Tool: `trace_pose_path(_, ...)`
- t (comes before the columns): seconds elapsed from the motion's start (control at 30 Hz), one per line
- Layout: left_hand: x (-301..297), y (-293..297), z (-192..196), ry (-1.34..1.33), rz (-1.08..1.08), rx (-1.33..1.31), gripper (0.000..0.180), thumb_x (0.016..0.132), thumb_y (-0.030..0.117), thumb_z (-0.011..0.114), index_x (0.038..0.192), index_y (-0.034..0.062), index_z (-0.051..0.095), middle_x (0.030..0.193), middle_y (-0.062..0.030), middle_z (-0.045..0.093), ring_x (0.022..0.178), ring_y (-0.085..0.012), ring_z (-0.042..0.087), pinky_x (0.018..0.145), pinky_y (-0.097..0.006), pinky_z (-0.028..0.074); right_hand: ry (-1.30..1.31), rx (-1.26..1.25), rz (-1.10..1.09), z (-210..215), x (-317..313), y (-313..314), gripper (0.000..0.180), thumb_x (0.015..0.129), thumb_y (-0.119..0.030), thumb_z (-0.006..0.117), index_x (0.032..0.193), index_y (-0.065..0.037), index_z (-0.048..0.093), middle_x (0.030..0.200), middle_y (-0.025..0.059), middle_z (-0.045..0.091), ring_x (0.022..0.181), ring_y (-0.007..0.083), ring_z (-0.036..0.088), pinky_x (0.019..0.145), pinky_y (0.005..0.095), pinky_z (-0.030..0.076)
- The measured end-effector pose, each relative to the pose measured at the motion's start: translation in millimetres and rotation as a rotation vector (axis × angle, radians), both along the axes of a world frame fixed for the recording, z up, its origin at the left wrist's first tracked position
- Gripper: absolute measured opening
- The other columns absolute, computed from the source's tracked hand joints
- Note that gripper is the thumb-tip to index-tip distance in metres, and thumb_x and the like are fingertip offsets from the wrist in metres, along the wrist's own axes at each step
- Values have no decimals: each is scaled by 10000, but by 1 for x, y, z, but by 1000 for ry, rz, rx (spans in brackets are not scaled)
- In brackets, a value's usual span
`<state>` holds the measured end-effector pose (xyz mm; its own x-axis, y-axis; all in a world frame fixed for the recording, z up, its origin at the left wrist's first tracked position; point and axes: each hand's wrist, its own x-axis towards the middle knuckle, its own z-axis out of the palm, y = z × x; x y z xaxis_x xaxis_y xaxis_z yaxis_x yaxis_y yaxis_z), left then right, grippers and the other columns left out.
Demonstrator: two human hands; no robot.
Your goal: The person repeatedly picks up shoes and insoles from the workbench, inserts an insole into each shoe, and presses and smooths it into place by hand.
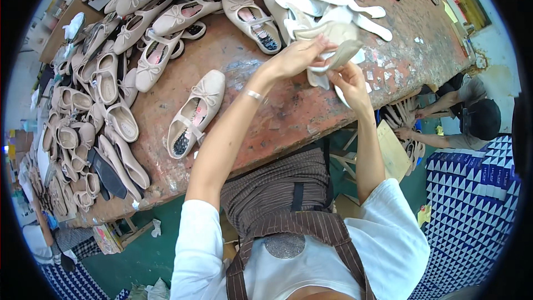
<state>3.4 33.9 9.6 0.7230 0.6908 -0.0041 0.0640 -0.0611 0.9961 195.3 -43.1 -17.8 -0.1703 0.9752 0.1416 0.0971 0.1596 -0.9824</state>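
Both hands were up over the worn reddish bench (311,105), working one pale beige shoe (333,41). Left hand (297,58) had its grip clenched on the shoe's near edge, fingers wrapped over the top. Right hand (350,80) sat just under and to the right of that grip, pinching the shoe's lower end together with a white insole strip (319,80) that hung out below the fingers. A thin silver bracelet (254,95) showed on the left wrist. Shoe held clear above the bench, not resting on it.

Just beyond the grip: a loose heap of white insoles (333,0). To the left of and below the grip: a single beige strap shoe (195,114) lying on the bench, sole down, well apart from the hands. Farther left: many more beige strap shoes (111,72) crowding the bench edge. To the right of the grip, below the bench edge: another person (472,119) bent over, their hands on a stack of pale pieces.
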Motion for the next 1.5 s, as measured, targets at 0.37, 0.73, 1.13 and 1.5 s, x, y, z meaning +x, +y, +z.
trace_pose_path(0.37, 59, 5, -89, 947, 141, 871, 747, 933, 600, 456, 1523, 150, 367, 1567, -35, 383, 1522, -323, 108, 1158, -599, -155, -356, 98, -60, 7, 17, -42, 187, 899, -26, 619, 1072, 37, 652, 891, 137, 715, 806, 194, 685, 752, 329, 515)
trace_pose_path(0.73, 11, -37, -52, -110, 521, 361, 352, 940, 331, 592, 1064, 30, 724, 1234, -190, 619, 1171, -305, 591, 1006, -418, 457, 234, -241, 82, 31, -21, -91, 326, 1001, -94, 543, 1298, 34, 505, 1071, 18, 622, 918, 51, 535, 795, 191, 413)
trace_pose_path(1.13, -114, -207, -28, -250, 989, -227, 152, 903, 87, 722, 979, -44, 728, 898, -52, 735, 790, -78, 664, 664, -240, 563, -643, 371, 351, 31, -126, -88, 691, 712, -175, 813, 1357, -133, 566, 1068, 81, 597, 879, 261, 637, 717, 387, 535)
trace_pose_path(1.5, -150, -248, -38, -258, 1106, -425, 151, 892, 102, 741, 943, -39, 726, 805, -75, 718, 617, -78, 633, 564, -213, 519, -617, 404, 459, 20, -161, -101, 787, 715, -269, 825, 1396, -27, 513, 1059, 124, 594, 891, 301, 559, 767, 380, 477)
